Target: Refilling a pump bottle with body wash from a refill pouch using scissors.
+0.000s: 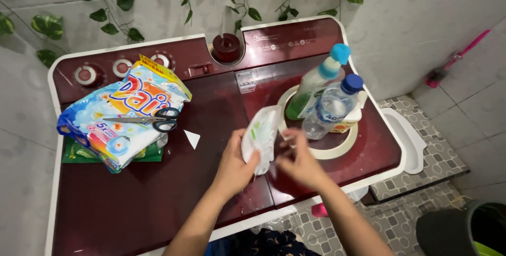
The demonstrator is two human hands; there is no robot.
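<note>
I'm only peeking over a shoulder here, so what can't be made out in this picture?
- Head view: the small white plastic sachet is partly covered by the left hand; its opening is hidden.
- The right hand is motion-blurred; its grip is unclear.
- The green flat packet lies mostly under the colourful detergent bag.

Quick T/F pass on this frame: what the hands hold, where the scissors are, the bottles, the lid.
1. Both hands hold a small white sachet. True: the left hand grips its lower edge and the right hand is at its side.
2. The scissors lie on the floor. False: they rest on the large detergent bag on top of the washing machine.
3. Two bottles stand on the right-hand lid. True: a spray bottle with green liquid and a clear water bottle with a blue cap.
4. The washing machine is blue. False: its top is dark red with a white rim.
5. Leafy vines hang on the wall behind. True.
</note>
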